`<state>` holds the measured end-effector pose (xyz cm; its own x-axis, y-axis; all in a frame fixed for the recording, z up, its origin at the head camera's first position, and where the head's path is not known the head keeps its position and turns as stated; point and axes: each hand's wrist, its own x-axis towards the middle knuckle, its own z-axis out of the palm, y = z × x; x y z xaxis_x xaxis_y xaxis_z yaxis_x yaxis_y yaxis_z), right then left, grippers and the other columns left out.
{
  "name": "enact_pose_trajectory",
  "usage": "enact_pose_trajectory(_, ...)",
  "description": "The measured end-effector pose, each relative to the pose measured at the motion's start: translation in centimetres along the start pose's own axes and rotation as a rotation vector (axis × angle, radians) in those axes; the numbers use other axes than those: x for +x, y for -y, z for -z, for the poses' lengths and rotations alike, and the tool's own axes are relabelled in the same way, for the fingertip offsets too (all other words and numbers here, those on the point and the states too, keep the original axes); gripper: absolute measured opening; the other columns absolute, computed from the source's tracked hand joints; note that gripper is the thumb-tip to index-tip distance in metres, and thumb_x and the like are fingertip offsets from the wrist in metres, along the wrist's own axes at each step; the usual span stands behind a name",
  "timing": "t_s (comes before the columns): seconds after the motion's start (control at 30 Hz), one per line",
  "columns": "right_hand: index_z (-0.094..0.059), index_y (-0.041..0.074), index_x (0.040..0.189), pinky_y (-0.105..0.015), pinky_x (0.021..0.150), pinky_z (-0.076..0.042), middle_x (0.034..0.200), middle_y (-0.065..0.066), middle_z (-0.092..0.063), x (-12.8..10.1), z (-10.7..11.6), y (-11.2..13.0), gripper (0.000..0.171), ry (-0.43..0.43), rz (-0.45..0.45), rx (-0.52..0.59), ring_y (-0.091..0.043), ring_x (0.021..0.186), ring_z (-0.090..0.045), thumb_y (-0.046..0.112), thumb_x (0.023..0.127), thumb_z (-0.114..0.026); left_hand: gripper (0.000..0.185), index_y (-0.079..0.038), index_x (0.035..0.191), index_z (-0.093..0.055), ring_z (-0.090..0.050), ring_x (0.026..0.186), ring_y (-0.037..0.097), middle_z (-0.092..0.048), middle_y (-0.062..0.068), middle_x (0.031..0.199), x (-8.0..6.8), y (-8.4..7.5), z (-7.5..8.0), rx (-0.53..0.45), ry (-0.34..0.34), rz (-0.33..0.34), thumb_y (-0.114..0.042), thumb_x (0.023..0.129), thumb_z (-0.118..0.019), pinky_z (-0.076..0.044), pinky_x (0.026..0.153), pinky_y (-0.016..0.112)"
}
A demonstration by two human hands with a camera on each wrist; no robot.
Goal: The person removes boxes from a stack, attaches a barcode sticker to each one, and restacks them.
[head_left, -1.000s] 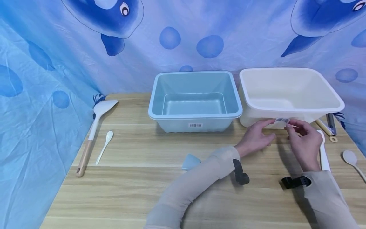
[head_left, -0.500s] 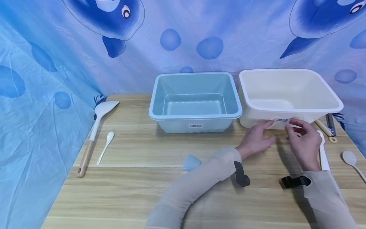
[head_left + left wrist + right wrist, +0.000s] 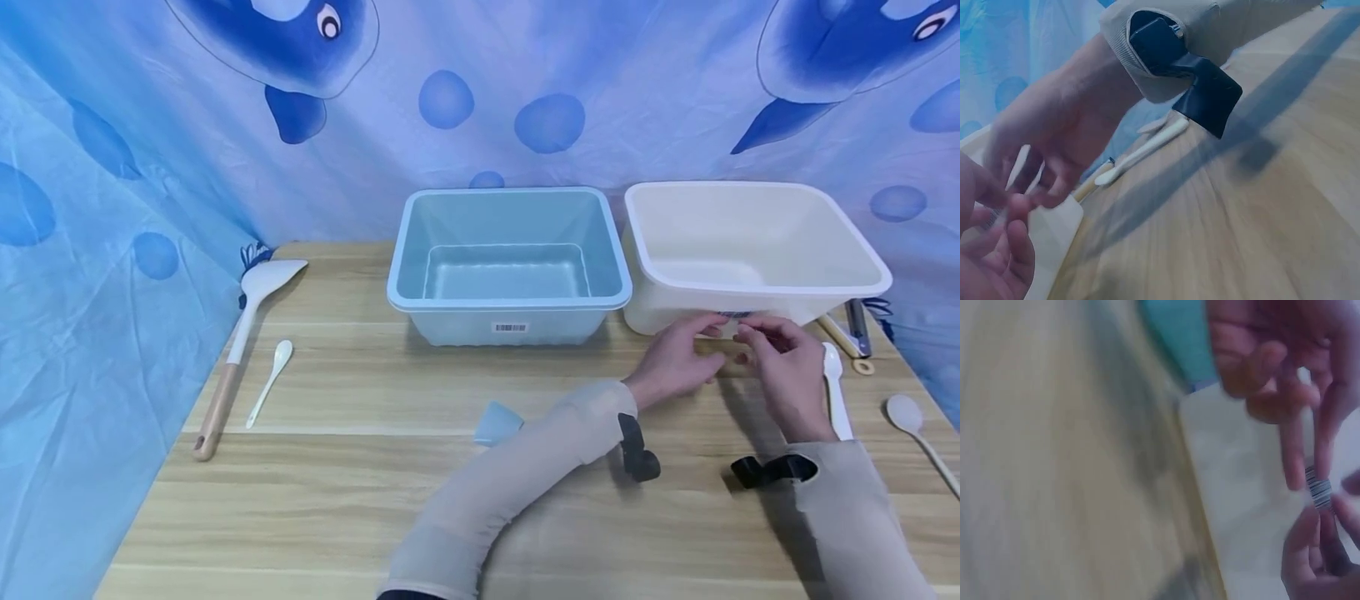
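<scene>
The wooden table point(image 3: 360, 500) stands against a blue dolphin-print cloth point(image 3: 112, 167). The cream tub point(image 3: 757, 242) serves as landmark at the far right; the blue tub point(image 3: 510, 267) sits just beside it on its left. The barcode label point(image 3: 1319, 485) lies on the cream tub's front wall under the rim. The left hand point(image 3: 675, 362) and right hand point(image 3: 783, 371) meet there; fingertips of both pinch the label. A white spoon point(image 3: 834, 387) lies just right of the right hand. Bare tabletop extends in front of the cream tub. A spatula point(image 3: 243, 333) lies well left.
</scene>
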<state>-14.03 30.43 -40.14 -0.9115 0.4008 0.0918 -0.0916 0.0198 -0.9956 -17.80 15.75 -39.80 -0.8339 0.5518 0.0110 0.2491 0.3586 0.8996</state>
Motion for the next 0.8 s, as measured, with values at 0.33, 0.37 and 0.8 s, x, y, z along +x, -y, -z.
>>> enact_pose_trajectory(0.33,-0.068,0.003,0.091,-0.021,0.057,-0.056,0.088,-0.001,-0.070,0.6,-0.2,-0.8,0.010,0.146,-0.165,0.384,-0.010,0.072,-0.068,-0.002,0.092,-0.059,0.054,-0.031,0.134,-0.054,-0.063,0.056,0.008,-0.067,-0.009,0.109,0.9,-0.2,-0.5,-0.163,-0.016,0.174,-0.008,0.087,-0.066,-0.047,0.047,0.017)
enact_pose_trajectory(0.37,-0.068,0.003,0.091,-0.021,0.056,-0.056,0.086,-0.001,-0.070,0.6,-0.2,-0.9,0.011,0.139,-0.174,0.375,-0.010,0.071,-0.068,-0.003,0.092,-0.059,0.055,-0.030,0.135,-0.053,-0.062,0.055,0.008,-0.067,-0.008,0.108,0.9,-0.1,-0.6,-0.175,-0.007,0.182,-0.007,0.086,-0.066,-0.047,0.047,0.017)
enact_pose_trajectory(0.8,-0.067,0.002,0.093,-0.021,0.055,-0.054,0.089,0.000,-0.069,0.9,-0.5,-0.3,0.007,0.098,-0.127,0.327,-0.011,0.072,-0.066,-0.001,0.091,-0.061,0.054,-0.033,0.133,-0.054,-0.064,0.056,0.007,-0.068,-0.012,0.105,1.3,-0.4,-1.0,-0.155,-0.044,0.181,-0.008,0.087,-0.066,-0.048,0.047,0.016)
